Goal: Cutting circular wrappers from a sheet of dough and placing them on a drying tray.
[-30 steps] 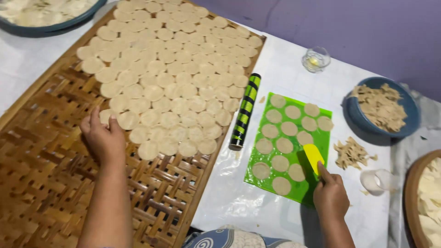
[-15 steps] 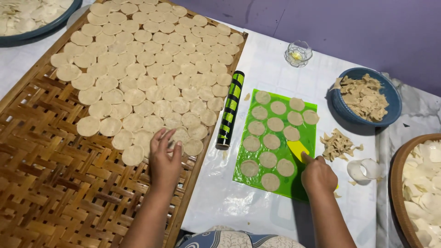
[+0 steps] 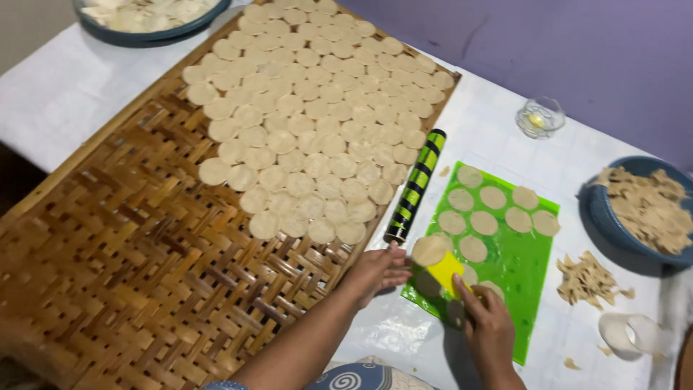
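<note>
Right hand [image 3: 491,328] grips a yellow plastic scraper [image 3: 445,271] lifting a round dough disc [image 3: 429,250] off the green cutting mat [image 3: 516,260]; left hand [image 3: 377,271], fingers open, rests beside the mat's left edge

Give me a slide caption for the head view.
Right hand lifts a dough disc on a yellow scraper toward the left hand.

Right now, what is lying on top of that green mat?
On the green mat lie flat round dough discs in rows. The right hand lifts one disc on a yellow scraper. The hand and scraper cover the mat's near corner, so anything there is hidden.
</note>
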